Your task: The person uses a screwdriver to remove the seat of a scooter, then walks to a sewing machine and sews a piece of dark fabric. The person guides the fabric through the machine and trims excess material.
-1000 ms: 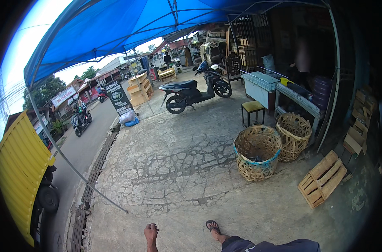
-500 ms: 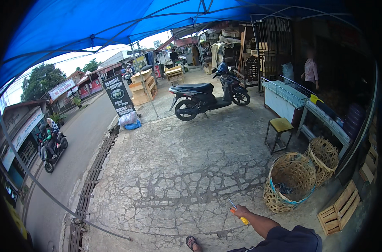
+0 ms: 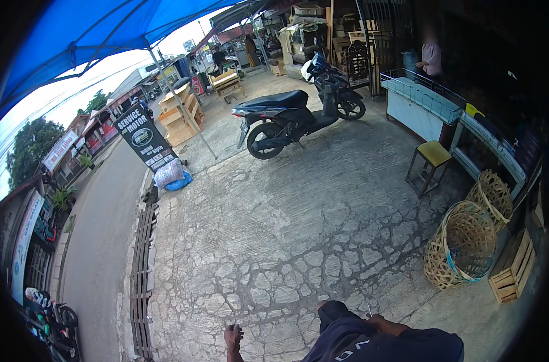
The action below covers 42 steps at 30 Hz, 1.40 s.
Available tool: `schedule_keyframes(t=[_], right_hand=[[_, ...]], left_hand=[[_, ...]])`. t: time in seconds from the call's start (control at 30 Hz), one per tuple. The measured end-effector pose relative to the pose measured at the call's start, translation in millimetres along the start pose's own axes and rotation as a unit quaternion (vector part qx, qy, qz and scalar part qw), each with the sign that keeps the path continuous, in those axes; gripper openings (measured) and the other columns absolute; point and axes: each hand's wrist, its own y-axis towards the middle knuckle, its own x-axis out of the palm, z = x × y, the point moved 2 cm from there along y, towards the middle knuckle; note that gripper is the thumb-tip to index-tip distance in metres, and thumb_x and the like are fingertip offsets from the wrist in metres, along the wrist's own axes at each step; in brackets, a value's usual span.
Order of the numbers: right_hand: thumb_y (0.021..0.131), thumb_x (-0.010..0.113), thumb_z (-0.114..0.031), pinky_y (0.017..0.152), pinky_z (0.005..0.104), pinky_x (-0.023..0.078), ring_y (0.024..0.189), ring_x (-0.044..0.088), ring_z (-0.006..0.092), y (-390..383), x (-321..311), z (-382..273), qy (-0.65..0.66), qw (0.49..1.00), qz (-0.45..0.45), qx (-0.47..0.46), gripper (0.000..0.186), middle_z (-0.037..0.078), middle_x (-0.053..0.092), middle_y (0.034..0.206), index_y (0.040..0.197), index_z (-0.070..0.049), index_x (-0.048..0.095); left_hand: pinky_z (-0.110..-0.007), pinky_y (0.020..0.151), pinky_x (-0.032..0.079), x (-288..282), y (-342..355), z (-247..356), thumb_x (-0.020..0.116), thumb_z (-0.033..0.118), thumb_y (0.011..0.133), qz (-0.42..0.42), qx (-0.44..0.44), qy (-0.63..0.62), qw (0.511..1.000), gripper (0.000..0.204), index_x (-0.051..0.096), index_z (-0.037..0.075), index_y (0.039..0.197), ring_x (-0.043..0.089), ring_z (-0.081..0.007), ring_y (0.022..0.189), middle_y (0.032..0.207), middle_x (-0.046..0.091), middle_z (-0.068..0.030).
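Tool (image 3: 369, 309): slender, pale, metallic-looking shaft | right grip (image 3: 378, 322): pinching it | left grip (image 3: 233, 335): can't tell

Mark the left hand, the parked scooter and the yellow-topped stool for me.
Left hand (image 3: 233, 335): head view, on the middle of the hand.
Parked scooter (image 3: 294, 114): head view, on its body below the seat.
Yellow-topped stool (image 3: 434, 154): head view, on its seat.
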Motion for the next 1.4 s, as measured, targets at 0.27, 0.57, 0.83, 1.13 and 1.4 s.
schedule_keyframes(t=[0.27, 0.57, 0.83, 1.13, 1.4], right_hand=[[0.090, 0.076, -0.050, 0.086, 0.0428, 0.058, 0.101, 0.077, 0.0320, 112, 26, -226, -0.216, 0.975, -0.045, -0.004, 0.053, 0.019, 0.077, 0.116, 0.117, -0.003, 0.077], [0.096, 0.071, -0.037, 0.080, 0.0458, 0.059, 0.093, 0.077, 0.0316, 169, -56, -856, -0.172, 0.961, 0.054, -0.209, 0.061, 0.018, 0.077, 0.107, 0.146, -0.006, 0.054], [0.094, 0.069, -0.034, 0.088, 0.0474, 0.058, 0.107, 0.073, 0.0335, 271, 32, -1156, -0.127, 0.973, 0.096, -0.169, 0.060, 0.019, 0.074, 0.118, 0.146, -0.008, 0.054], [0.088, 0.069, -0.025, 0.091, 0.0496, 0.057, 0.112, 0.075, 0.0355, 338, 146, -1309, -0.232, 0.906, 0.014, -0.354, 0.050, 0.021, 0.074, 0.123, 0.134, -0.006, 0.062], [0.080, 0.082, -0.034, 0.064, 0.0358, 0.057, 0.071, 0.076, 0.0196, 437, 23, -1588, -0.164, 0.949, -0.158, -0.219, 0.065, 0.014, 0.076, 0.098, 0.127, 0.006, 0.063]], left_hand=[[-0.034, 0.064, 0.060, 22, 261, 152, 0.073, 0.019, 0.098, 0.038, 0.122, -0.051, 0.991, 0.029, 0.071, -0.009, 0.106, 0.076, -0.0224, 0.074, 0.083, 0.077, -0.0159], [-0.037, 0.065, 0.060, 126, 320, 135, 0.070, 0.024, 0.100, -0.107, -0.313, -0.108, 0.937, 0.034, 0.067, -0.005, 0.118, 0.075, -0.0252, 0.080, 0.094, 0.075, -0.0165], [-0.040, 0.066, 0.061, 66, 643, 274, 0.067, 0.029, 0.103, -0.109, -0.281, -0.086, 0.949, 0.040, 0.064, -0.001, 0.129, 0.073, -0.0277, 0.086, 0.104, 0.074, -0.0171], [-0.036, 0.062, 0.059, -20, 1082, 664, 0.062, 0.022, 0.103, -0.040, 0.070, -0.002, 0.997, 0.029, 0.067, -0.003, 0.115, 0.073, -0.0237, 0.076, 0.093, 0.074, -0.0150], [-0.047, 0.081, 0.064, 159, 1310, 787, 0.064, 0.036, 0.106, -0.177, -0.055, -0.167, 0.968, 0.055, 0.053, 0.002, 0.147, 0.071, -0.0361, 0.111, 0.129, 0.069, -0.0209]])
